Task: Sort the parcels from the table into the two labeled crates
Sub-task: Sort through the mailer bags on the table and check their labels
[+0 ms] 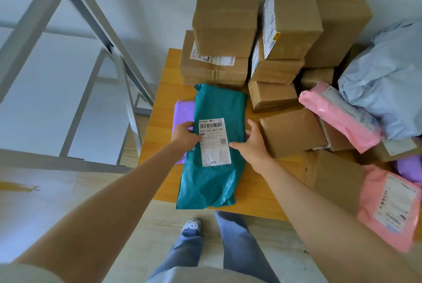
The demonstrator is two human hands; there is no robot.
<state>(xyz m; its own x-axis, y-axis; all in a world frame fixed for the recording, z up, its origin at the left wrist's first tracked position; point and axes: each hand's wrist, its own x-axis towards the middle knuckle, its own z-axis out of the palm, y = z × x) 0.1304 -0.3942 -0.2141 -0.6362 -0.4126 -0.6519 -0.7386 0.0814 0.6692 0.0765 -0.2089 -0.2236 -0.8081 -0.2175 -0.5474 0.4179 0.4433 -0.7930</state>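
A teal parcel (217, 182) of thin, wrinkled plastic film lies flat on the smooth yellow wooden bench (159, 104), with its near end over the edge. Its white rectangular label (214, 143) shows a barcode and "032-038-A07-005". The left hand (183, 137) pinches its left edge beside the label. The right hand (253, 143) is released, fingers spread, against its right side. Brown taped cardboard boxes (225, 27) stand behind.

Teal parcel (217, 104) flat on table (164, 91), white label (215, 145) up, near end overhanging the table edge. Left hand (183, 135) at its left edge, fingers (196, 140) on the label margin; grip unclear. Right hand (253, 143) spread against its right side. Purple mailer (182, 111) partly beneath. Cardboard boxes (225, 27) stacked behind.
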